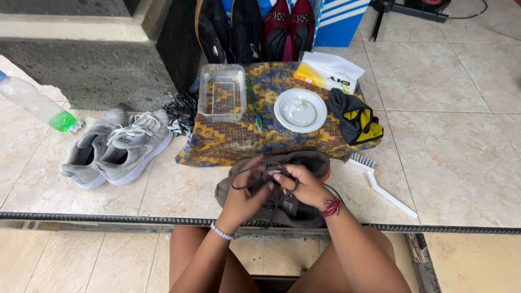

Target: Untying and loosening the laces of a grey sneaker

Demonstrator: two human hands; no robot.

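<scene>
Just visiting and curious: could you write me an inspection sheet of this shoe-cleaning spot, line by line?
Surface: pale tiled floor, patterned cloth spread on it.
Job's things: dark shoe in front of the knees; dark lace pulled up.
Clutter: clear tub, white plate, white brush, grey sneakers, bottle, dark rag.
Grips: left hand and right hand both pinch the lace.
Cables: black cord, far right corner.
Surroundings: stone ledge, more shoes leaning upright behind the cloth.
</scene>
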